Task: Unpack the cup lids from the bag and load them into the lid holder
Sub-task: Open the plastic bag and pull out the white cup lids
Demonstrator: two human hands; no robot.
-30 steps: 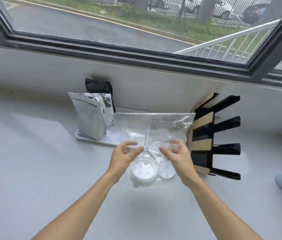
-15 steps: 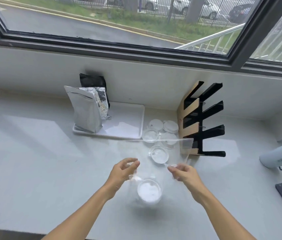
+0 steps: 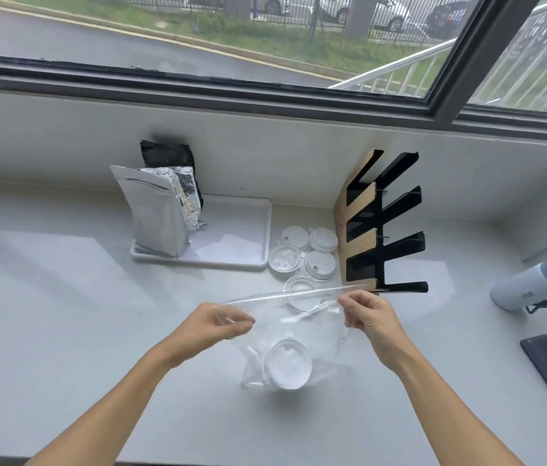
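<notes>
Both the left hand (image 3: pixel 221 322) and right hand (image 3: pixel 367 312) pinch the clear bag's (image 3: pixel 302 334) mouth above the desk (image 3: pixel 63 314); one lid (image 3: pixel 287 364) sits inside. Tip it gently beside the loose lids (image 3: pixel 309 253) near the holder (image 3: pixel 379 223).

Two bare arms reaching forward from the bottom, side by side and well apart. Left hand (image 3: pixel 217 322) low and a bit blurry, fingers curled, thumb and fingertips pinching one side of the clear bag (image 3: pixel 312 334). Right hand (image 3: pixel 371 316) a little higher, fingers bent, pinching the other side. Both wrists straight, palms turned toward each other.
</notes>
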